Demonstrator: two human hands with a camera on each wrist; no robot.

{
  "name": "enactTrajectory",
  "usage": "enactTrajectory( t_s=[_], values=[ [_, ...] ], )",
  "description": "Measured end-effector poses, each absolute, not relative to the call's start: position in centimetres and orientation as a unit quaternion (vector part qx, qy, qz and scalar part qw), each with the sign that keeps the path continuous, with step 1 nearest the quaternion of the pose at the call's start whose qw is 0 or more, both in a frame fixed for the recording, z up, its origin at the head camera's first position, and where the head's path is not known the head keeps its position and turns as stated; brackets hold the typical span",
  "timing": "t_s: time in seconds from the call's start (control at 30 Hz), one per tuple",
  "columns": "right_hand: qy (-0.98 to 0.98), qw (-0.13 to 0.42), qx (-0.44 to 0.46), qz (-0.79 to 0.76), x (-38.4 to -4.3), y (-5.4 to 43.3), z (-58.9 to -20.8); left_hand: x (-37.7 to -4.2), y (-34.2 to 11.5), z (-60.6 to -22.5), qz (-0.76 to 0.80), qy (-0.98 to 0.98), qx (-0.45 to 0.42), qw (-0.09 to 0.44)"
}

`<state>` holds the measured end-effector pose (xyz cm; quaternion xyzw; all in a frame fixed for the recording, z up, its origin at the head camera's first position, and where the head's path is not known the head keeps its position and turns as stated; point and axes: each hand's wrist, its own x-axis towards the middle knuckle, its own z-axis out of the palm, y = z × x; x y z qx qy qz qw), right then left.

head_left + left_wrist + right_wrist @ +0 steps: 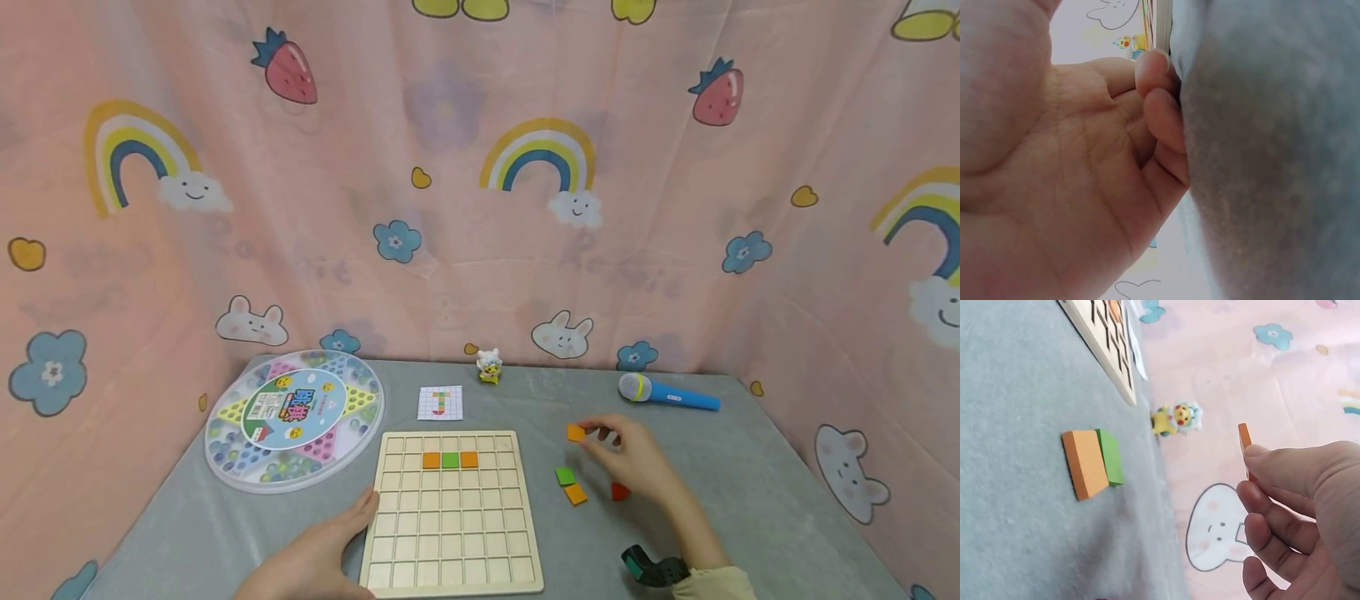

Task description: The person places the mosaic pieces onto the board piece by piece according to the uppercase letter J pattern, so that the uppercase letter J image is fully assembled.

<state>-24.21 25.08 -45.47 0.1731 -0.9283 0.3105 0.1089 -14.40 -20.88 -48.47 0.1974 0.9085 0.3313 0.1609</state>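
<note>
My right hand (630,457) pinches an orange square tile (575,432) between thumb and fingertips, raised above the cloth to the right of the board. In the right wrist view the tile (1244,435) shows edge-on. My left hand (318,546) rests against the left edge of the wooden grid board (453,575), its fingertips (1163,115) right at that edge. Near the board's top, an orange tile (431,460), a green tile (450,460) and another orange tile (468,460) sit in a row. Below my right hand lie a loose green tile (565,476), an orange tile (575,494) and a partly hidden red piece (620,491).
A small pattern card (440,403) lies behind the board, with a toy figure (489,367) beyond it. At left is a round Chinese checkers set (225,467). A blue toy microphone (667,392) lies back right. A patterned pink curtain (480,275) surrounds the table.
</note>
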Motion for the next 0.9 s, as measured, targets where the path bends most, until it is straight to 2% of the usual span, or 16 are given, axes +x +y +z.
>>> enactTrajectory(
  t_s=[0.23, 0.6, 0.9],
  values=[
    [-0.933, 0.101, 0.170, 0.301, -24.3, 23.7, -46.0, -14.4, -20.8, -48.2, 0.335, 0.907, 0.187, 0.174],
    [-0.932, 0.047, 0.156, 0.323, -24.1, 19.6, -47.4, -14.4, -20.8, -47.9, 0.341, 0.902, 0.191, 0.182],
    [-0.917, 0.036, 0.213, 0.335, -24.4, 15.3, -48.5, -14.3, -20.7, -47.9, 0.333, 0.906, 0.198, 0.172]
  ],
)
